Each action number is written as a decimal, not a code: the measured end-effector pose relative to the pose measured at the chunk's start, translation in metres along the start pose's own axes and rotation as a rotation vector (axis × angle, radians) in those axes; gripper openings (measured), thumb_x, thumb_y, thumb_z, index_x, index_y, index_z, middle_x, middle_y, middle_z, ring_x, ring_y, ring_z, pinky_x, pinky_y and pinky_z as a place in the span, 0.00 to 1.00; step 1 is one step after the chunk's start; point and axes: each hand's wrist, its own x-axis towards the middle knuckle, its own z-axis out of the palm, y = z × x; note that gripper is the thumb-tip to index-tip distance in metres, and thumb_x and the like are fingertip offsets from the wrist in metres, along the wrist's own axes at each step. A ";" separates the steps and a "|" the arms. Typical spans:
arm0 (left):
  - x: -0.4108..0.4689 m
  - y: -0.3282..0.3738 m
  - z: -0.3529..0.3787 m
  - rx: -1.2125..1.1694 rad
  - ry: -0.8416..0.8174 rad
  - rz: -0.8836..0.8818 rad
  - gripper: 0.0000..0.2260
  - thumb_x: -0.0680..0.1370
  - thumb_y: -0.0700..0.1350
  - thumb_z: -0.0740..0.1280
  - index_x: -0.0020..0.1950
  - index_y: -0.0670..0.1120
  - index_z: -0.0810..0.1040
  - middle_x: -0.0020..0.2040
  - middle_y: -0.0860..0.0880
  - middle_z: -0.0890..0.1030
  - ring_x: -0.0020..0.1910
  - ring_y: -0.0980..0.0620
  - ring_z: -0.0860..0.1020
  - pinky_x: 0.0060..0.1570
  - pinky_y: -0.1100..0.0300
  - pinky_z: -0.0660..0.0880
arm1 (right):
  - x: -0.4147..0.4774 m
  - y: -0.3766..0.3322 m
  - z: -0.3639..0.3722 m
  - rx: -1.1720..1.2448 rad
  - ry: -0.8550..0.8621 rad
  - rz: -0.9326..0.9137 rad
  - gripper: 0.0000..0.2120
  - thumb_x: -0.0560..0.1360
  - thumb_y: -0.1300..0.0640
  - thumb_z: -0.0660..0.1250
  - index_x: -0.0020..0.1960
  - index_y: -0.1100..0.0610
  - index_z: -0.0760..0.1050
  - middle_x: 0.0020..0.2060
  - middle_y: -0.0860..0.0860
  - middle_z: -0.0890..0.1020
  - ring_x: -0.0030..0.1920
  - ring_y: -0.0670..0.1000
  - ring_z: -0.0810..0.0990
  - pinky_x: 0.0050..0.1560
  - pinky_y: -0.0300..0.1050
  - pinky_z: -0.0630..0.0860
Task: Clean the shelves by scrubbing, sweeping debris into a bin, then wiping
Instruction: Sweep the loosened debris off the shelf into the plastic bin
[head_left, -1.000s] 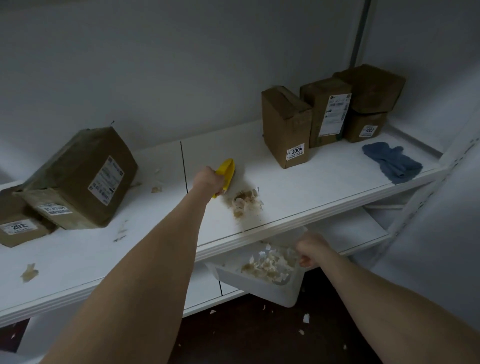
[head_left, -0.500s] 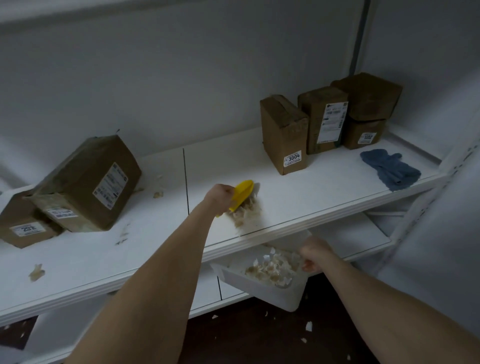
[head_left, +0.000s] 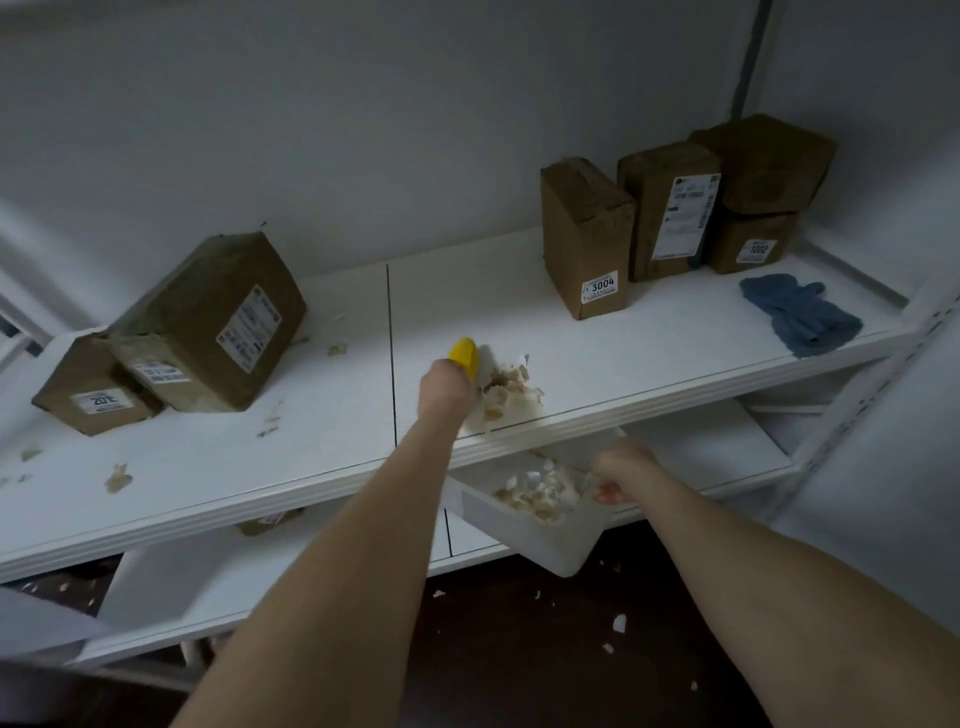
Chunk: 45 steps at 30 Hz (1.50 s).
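While the left hand curls round a yellow plastic brush, lengthwise toward the back wall, the right hand grips a white plastic bin.

bare left forearm, bare right forearm, uncovered to the picture's edge; bare left hand, bare right hand

Gripping yellow brush with left hand, against debris pile near shelf front edge. Holding white bin in right hand just below that edge, scraps inside. Noted blue cloth at shelf's right end.
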 end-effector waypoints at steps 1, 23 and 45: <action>-0.006 0.003 0.005 -0.005 -0.010 0.003 0.15 0.80 0.46 0.56 0.57 0.38 0.76 0.55 0.37 0.80 0.51 0.38 0.79 0.50 0.51 0.76 | 0.001 0.000 0.001 -0.015 -0.006 -0.012 0.10 0.74 0.67 0.64 0.55 0.63 0.75 0.46 0.62 0.81 0.27 0.56 0.80 0.20 0.41 0.74; 0.015 0.014 -0.028 0.108 0.018 0.137 0.15 0.81 0.42 0.54 0.60 0.41 0.77 0.55 0.40 0.80 0.54 0.40 0.78 0.50 0.53 0.74 | -0.005 -0.009 0.007 0.070 0.004 -0.006 0.12 0.75 0.70 0.62 0.58 0.67 0.73 0.35 0.60 0.77 0.22 0.57 0.77 0.15 0.45 0.73; 0.019 -0.002 -0.026 0.100 -0.043 0.316 0.15 0.82 0.45 0.55 0.62 0.44 0.77 0.56 0.40 0.80 0.55 0.40 0.77 0.51 0.55 0.73 | -0.016 -0.009 0.009 0.017 -0.014 -0.018 0.11 0.77 0.68 0.59 0.58 0.68 0.71 0.34 0.61 0.74 0.24 0.56 0.75 0.16 0.42 0.72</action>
